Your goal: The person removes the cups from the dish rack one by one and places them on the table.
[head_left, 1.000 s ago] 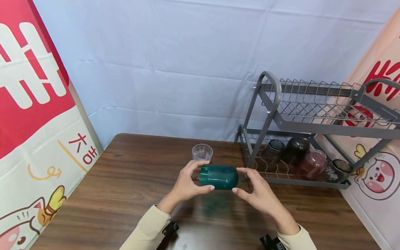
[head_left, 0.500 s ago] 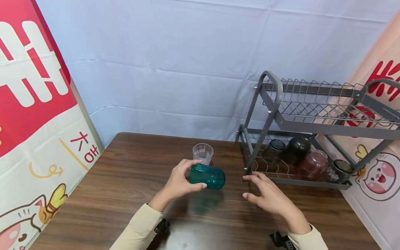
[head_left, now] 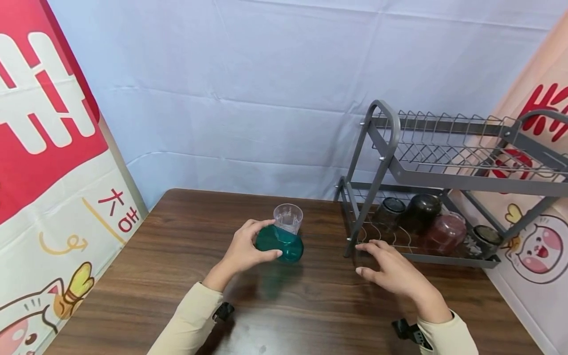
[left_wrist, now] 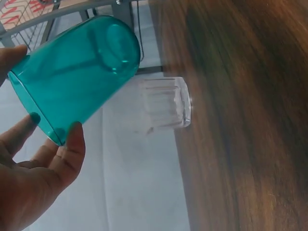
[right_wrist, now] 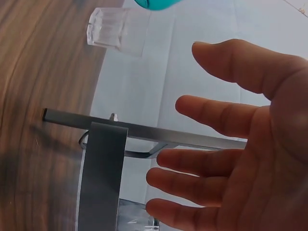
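A translucent teal cup is tilted on its side above the table, its rounded base toward the right. My left hand holds it near the rim between thumb and fingers; in the left wrist view the fingertips press on the rim end of the cup. Just behind the teal cup stands a clear ribbed cup, upright on the table. My right hand hovers with its fingers spread in front of the rack's left leg, holding nothing.
At the right stands a grey two-tier dish rack. On its lower tier are several upturned glasses, among them a reddish one and a dark one. A pale cloth hangs behind the wooden table.
My right hand has let go of the teal cup's base and moved right. The left hand has carried the cup leftward, and its base now dips lower to the right.
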`<state>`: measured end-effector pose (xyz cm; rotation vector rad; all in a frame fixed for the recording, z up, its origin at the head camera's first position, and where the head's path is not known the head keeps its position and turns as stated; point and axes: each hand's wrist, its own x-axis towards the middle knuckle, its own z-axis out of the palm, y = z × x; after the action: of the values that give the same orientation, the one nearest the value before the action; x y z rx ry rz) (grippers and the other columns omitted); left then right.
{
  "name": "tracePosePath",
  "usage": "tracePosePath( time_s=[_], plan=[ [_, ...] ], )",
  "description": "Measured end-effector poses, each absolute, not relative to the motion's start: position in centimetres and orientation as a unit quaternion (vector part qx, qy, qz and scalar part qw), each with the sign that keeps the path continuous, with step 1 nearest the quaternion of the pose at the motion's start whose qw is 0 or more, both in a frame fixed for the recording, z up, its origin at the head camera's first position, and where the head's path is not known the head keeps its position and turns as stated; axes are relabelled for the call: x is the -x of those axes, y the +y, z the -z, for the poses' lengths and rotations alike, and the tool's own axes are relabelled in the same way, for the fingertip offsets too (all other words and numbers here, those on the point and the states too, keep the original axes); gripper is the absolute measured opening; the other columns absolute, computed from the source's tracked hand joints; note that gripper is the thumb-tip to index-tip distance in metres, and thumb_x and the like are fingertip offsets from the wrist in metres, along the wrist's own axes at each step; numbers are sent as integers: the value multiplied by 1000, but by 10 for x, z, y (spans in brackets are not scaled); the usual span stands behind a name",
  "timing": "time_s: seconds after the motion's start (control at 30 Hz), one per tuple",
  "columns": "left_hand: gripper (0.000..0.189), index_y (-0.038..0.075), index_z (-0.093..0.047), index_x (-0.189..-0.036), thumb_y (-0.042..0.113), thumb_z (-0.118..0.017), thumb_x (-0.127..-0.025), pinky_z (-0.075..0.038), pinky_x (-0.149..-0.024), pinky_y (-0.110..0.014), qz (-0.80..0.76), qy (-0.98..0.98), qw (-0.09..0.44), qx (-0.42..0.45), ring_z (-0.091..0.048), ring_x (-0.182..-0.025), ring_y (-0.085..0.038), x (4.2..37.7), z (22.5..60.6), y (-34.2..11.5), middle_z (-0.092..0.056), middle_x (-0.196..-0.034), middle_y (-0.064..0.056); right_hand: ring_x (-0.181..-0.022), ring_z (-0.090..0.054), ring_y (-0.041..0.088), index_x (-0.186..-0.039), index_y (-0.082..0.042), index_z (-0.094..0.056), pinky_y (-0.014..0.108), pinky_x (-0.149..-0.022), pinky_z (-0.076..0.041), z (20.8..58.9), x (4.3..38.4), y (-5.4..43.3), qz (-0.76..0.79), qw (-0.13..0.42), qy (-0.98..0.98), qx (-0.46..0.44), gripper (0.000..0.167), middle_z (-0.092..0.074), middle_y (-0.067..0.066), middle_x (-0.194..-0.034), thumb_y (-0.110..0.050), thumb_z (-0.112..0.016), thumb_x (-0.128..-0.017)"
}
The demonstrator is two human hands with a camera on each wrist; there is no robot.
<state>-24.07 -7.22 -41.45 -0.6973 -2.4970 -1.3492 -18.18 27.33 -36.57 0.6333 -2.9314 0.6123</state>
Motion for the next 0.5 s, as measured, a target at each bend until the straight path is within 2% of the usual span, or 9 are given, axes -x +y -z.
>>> tracePosePath(
  time_s=[0.1,0.3,0.5],
  plan=[
    [67,27,-55,-129,41,-80,-68,-43,-63,-37,448,-857,102,235,-46,-79,-21,243,417,-73,-53,-107,-2,-112,-46,44,-122,-2,-57,57,-85,-38,366,185,275,-197,42,-958,-203,48,-48,25,-121,-23,-71,-82],
    [67,24,-56,-128,39,-80,-68,-45,-78,-44,421,-872,93,232,-51,-99,-25,247,421,-72,-53,-113,-6,-109,-47,44,-120,-1,-58,57,-83,-39,367,192,278,-197,46,-958,-205,46,-49,26,-119,-23,-71,-82],
    [65,21,-57,-126,37,-79,-68,-45,-78,-47,414,-872,94,245,-51,-100,-31,253,418,-69,-52,-114,-11,-108,-48,44,-120,-1,-58,57,-81,-40,365,199,282,-191,45,-962,-191,46,-51,25,-118,-23,-71,-82]
  ],
)
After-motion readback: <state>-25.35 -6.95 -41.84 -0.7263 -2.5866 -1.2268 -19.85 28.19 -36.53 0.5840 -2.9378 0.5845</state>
